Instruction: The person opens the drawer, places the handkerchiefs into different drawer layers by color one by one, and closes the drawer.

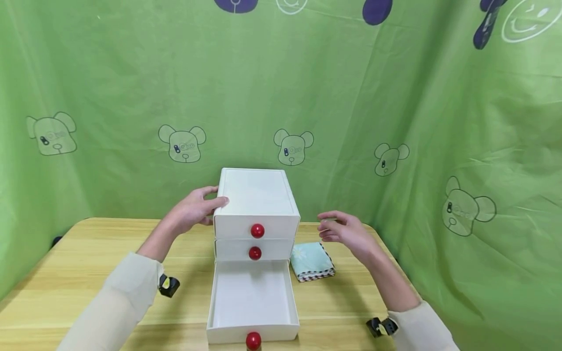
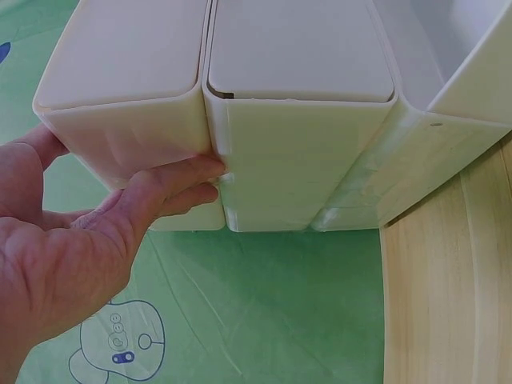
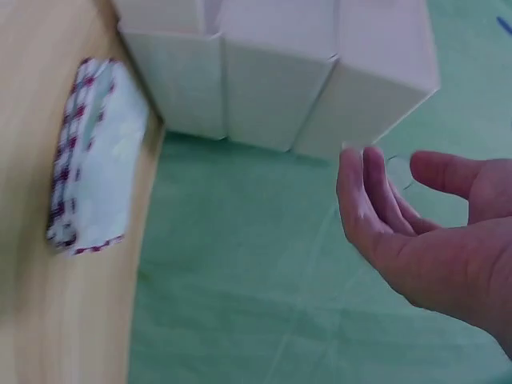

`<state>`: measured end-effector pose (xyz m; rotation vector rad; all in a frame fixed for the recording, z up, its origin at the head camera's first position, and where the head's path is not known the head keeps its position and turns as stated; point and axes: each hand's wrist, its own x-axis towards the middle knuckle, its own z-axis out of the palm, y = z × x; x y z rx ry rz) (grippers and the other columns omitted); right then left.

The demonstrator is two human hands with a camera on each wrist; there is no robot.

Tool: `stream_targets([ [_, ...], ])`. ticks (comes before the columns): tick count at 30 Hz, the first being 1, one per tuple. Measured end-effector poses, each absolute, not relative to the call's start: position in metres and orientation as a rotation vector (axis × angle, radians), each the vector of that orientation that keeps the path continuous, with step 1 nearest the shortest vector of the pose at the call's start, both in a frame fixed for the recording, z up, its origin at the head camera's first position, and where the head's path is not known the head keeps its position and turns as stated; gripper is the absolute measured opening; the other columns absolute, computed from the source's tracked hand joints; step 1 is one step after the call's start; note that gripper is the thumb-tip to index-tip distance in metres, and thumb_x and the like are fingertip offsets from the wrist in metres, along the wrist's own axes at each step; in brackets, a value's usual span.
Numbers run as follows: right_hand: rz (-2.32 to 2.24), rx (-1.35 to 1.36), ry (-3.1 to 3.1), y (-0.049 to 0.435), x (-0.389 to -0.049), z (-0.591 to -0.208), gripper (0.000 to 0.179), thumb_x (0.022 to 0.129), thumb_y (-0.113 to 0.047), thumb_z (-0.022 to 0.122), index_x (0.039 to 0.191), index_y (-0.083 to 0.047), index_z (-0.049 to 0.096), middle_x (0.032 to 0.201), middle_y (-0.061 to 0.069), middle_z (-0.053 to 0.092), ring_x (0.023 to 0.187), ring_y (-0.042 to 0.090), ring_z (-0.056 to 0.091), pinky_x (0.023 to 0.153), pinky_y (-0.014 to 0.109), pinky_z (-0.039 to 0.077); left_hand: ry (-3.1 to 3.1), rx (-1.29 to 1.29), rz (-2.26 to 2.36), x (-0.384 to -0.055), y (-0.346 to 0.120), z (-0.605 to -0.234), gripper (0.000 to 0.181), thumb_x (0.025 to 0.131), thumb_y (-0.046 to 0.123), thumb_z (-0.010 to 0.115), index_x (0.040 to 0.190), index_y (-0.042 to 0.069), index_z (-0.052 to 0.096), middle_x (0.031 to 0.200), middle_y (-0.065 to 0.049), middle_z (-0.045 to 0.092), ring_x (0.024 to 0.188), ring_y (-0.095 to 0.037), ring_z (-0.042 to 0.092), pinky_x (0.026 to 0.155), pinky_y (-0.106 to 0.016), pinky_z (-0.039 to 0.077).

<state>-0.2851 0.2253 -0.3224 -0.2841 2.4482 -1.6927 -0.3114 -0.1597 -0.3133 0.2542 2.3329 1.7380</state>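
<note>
A white three-drawer cabinet (image 1: 259, 192) with red knobs stands on the table. Its bottom drawer (image 1: 253, 295) is pulled out and bare inside; the upper two drawers are closed. My left hand (image 1: 193, 210) rests on the cabinet's upper left side, thumb over the top edge. In the left wrist view, the fingers of the left hand (image 2: 88, 240) lie nearly straight against the side wall. To the right of the cabinet, my right hand (image 1: 349, 234) hovers with loosely bent fingers and holds nothing. Below it lies a folded light-blue cloth (image 1: 311, 261) with a checked edge, beside the cabinet.
The wooden table (image 1: 110, 243) reaches back to a green curtain (image 1: 246, 97) printed with bear faces, which also hangs along both sides. The pulled-out drawer's front, with its red knob (image 1: 253, 341), juts toward the near edge of the head view.
</note>
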Motion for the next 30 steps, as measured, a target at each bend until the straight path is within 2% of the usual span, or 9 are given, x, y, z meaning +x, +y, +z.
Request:
stream_targets([
  [6,-1.734,-0.143,2.503,0.239,-0.302,-0.342,0.058,0.093,-0.024,0.062,0.142,-0.003,0.039,0.128,0.023,0.052,0.111,0.032,0.058,0.097,0.039,0.049,2.332,0.246,1.736,-0.311,-0.160,-0.314,0.083,0.093,0.039,0.060,0.153,0.009,0.012,0.113,-0.014,0.065,0.098,-0.024,0.064,0.087,-0.038,0.054],
  [13,-1.812,-0.024,2.522,0.253,-0.322,-0.378,0.057,0.089,-0.016,0.066,0.140,-0.003,0.043,0.127,0.024,0.056,0.111,0.032,0.059,0.096,0.039,0.050,2.329,0.251,1.738,-0.312,-0.160,-0.314,0.083,0.092,0.040,0.060,0.153,0.010,0.012,0.114,-0.014,0.065,0.099,-0.024,0.064,0.088,-0.039,0.054],
  [17,-1.800,0.001,2.534,0.255,-0.328,-0.397,0.059,0.087,-0.012,0.067,0.140,0.000,0.043,0.129,0.027,0.054,0.113,0.033,0.058,0.099,0.043,0.047,2.335,0.249,1.738,-0.312,-0.160,-0.314,0.083,0.092,0.041,0.060,0.153,0.010,0.013,0.116,-0.014,0.064,0.102,-0.025,0.063,0.088,-0.039,0.053],
  [22,-1.715,0.080,2.576,0.255,-0.333,-0.417,0.060,0.085,-0.014,0.069,0.138,0.000,0.044,0.130,0.028,0.053,0.111,0.035,0.059,0.100,0.048,0.045,2.344,0.250,1.737,-0.312,-0.160,-0.314,0.084,0.091,0.042,0.061,0.153,0.010,0.014,0.116,-0.014,0.064,0.101,-0.025,0.063,0.087,-0.038,0.054],
  [30,-1.651,0.144,2.585,0.258,-0.335,-0.442,0.066,0.080,-0.012,0.072,0.139,0.001,0.044,0.133,0.028,0.051,0.114,0.038,0.056,0.097,0.045,0.047,2.331,0.249,1.755,-0.313,-0.160,-0.315,0.083,0.091,0.040,0.061,0.153,0.010,0.014,0.116,-0.014,0.063,0.100,-0.024,0.063,0.086,-0.038,0.054],
])
